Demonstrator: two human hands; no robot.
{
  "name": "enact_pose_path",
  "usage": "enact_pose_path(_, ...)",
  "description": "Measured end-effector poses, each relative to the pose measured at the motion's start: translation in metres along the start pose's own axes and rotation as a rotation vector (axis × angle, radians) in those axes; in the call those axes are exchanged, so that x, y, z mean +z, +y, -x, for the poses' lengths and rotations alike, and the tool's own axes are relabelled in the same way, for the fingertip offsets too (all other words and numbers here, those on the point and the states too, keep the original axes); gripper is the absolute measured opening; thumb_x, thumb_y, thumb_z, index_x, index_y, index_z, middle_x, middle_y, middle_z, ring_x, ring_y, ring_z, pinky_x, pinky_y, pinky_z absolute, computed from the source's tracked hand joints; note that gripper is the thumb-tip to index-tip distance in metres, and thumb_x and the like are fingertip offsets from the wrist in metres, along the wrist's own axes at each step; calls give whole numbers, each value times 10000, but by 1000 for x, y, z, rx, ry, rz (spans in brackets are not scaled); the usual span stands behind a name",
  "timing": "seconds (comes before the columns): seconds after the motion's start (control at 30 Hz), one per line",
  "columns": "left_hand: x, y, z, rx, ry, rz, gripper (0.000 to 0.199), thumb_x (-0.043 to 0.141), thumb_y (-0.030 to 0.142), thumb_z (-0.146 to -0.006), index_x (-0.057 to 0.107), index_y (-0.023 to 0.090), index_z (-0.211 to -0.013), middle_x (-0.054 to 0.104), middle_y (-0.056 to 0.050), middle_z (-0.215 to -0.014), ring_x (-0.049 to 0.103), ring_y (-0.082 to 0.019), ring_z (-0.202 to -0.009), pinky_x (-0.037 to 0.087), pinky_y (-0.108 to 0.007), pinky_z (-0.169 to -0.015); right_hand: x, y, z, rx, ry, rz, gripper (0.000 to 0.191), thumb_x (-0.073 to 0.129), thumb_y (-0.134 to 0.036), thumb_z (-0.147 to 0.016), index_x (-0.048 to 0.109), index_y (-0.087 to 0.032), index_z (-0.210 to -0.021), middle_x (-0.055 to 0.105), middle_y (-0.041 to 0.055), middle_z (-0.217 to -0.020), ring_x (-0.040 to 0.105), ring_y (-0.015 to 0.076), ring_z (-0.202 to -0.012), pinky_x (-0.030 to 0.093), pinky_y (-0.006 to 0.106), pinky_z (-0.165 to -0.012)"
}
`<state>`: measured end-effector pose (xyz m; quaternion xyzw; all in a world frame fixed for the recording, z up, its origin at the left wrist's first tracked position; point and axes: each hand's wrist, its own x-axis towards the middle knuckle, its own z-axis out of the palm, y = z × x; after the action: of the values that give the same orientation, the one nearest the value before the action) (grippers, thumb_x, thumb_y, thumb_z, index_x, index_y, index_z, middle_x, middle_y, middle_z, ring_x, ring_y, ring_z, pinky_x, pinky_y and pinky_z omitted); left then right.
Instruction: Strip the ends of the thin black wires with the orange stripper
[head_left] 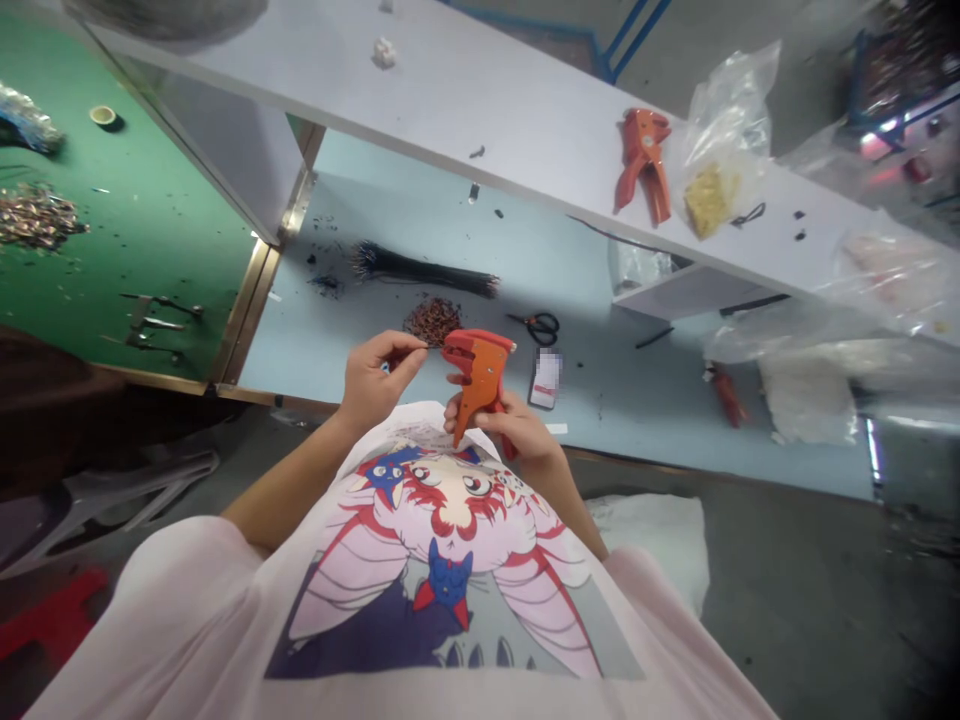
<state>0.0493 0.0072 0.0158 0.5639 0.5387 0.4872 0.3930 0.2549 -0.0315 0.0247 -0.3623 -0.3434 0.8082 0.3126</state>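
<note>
As hands [375, 382] [523, 428] hold wire [433, 347] and stripper [486, 368], phone screen [548, 374] pixelated, unreadable

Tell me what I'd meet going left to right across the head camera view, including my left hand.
Pile of brownish bits on the green table, small yellowish ring, your left hand, held orange tool, phone, second orange tool on the shelf, clear plastic bag with yellow contents.
</note>
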Motion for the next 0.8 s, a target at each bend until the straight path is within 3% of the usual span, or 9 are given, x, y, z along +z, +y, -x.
enact_pose_path(0.37, -9, 16, 4, 262, -44, -231, 82, 600, 209, -812, 677, 182, -821, 602, 2, -668, 463, -76, -560, 356, -209, -541, -1, -1, 2, -1, -80, 44, 448, 647, -283, -788, 533, -146, -1199, 626, 75, -931, 598, 177, -791, 507, 321, -707)
enact_pose_path(0.8, -4, 19, 6, 301, -33, -264, 85, 588, 162, -812, 671, 167, -828, 582, 11, -646, 464, -68, -563, 355, -204, -546, -1, 2, 6, -33, -86, 34, 427, 652, -324, -810, 526, -146, -1177, 615, 66, -862, 603, 178, -762, 512, 322, -675)
